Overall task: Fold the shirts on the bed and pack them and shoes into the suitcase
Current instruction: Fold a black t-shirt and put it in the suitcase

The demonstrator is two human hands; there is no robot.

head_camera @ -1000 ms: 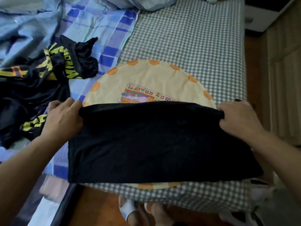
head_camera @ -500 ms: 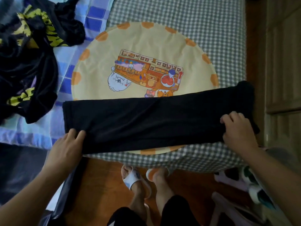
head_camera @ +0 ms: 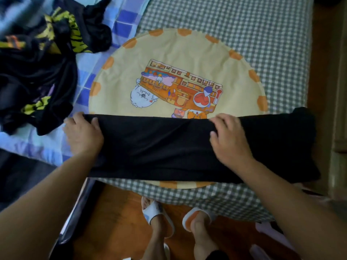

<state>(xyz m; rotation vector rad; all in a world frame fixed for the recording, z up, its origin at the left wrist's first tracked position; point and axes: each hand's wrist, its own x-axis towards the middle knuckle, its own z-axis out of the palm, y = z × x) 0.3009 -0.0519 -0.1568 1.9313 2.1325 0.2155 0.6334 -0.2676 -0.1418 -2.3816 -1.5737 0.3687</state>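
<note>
Checked bedding (head_camera: pixel 244 25) covers the bed, with a round cartoon-printed cushion (head_camera: pixel 178 59) at centre. At the upper left of the frame, unfolded black-and-yellow shirts (head_camera: pixel 37 72) lie heaped, waiting their turn. Lower left, a dark edge that we judge to be the suitcase (head_camera: pixel 75 218) sits on the floor. Our left hand (head_camera: pixel 83 134) pinches the left end of the black shirt (head_camera: pixel 159 147), fingers curled over its far edge. The shirt stretches as a flat band across the cushion's near edge. Our right hand (head_camera: pixel 230 139) clamps the far edge right of centre, likely to fold the overhanging right end inward.
</note>
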